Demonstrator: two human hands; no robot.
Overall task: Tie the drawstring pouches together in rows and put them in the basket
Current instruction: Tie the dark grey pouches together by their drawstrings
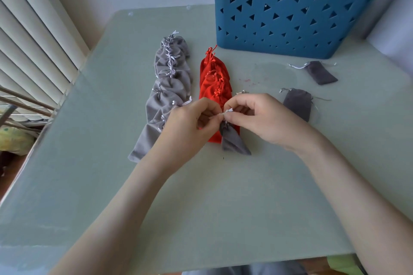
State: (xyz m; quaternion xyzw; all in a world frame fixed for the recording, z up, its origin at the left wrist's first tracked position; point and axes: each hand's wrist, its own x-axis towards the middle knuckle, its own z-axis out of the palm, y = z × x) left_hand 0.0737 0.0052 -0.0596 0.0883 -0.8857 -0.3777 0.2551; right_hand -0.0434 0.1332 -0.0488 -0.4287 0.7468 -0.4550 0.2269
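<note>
A grey pouch hangs between my two hands above the table's middle. My left hand and my right hand both pinch its pale drawstring at the top. Behind them lies a row of red pouches tied together, partly hidden by my hands. Left of it lies a longer row of grey pouches. Two loose dark grey pouches, one near my right hand and one further back, lie flat on the right. The blue basket stands at the back right.
The pale green table holds everything. White blinds run along the left side. Beyond the table's left edge sit a rack and a yellow bag. The basket's front wall is close behind the loose pouches.
</note>
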